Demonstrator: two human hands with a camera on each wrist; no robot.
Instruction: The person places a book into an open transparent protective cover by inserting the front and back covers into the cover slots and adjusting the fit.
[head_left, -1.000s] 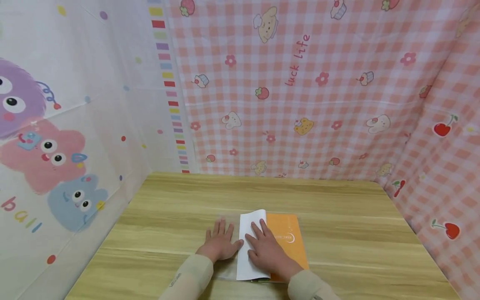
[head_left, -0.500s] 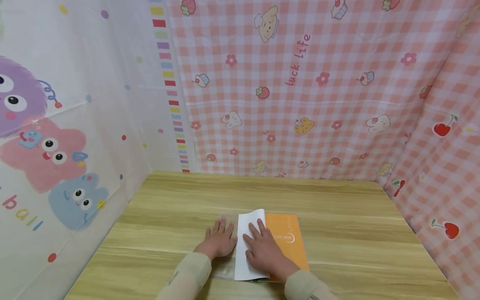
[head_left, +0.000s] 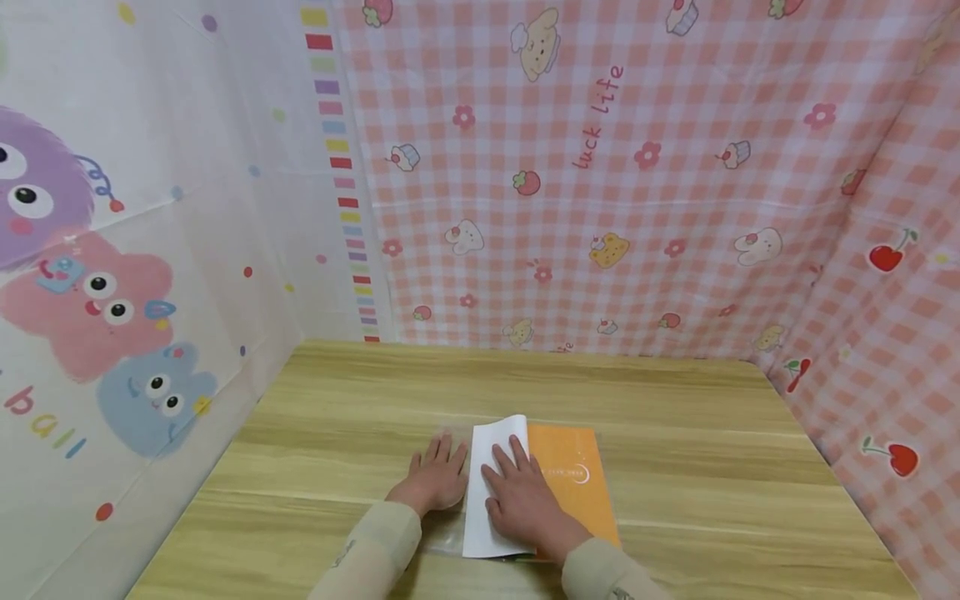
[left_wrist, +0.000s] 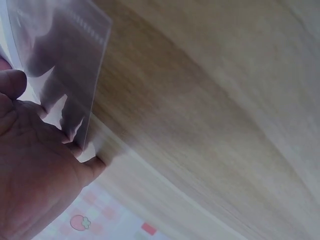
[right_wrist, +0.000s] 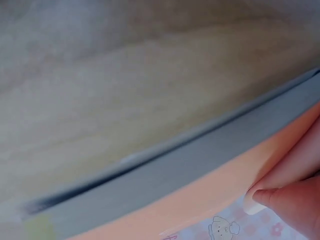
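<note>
Both hands are laid down flat, pretty much side by side, with nothing pinched in either one as far as can be seen. The left hand (head_left: 437, 482) is rested on the clear plastic (head_left: 447, 535), its fingers straight, a bit spread and pointed away from the body; from the left wrist, the palm is seen with the fingertips set at the sheet and mirrored in it. It's placed just beside the left edge of the white flap (head_left: 478, 523), though whether that edge is touched can't be told. The right hand (head_left: 525, 502) is stretched across the flap from the right, palm down, fingers fanned out and angled up and to the left. How hard anything is pressed can't be judged. The right forearm is slanted in over the orange cover (head_left: 576, 507), which is left showing to the right of the flap, with a small white logo printed on it. From the right wrist, a grey strip is seen along the cover's edge, kinda blurred. Both wrists are covered by pale sleeves (head_left: 372, 540). All of it is set on the near half of the wood-grain table (head_left: 360, 392), which is backed by pink checked cloth (head_left: 570, 200) and flanked on the left by white cartoon cloth (head_left: 217, 158).
</note>
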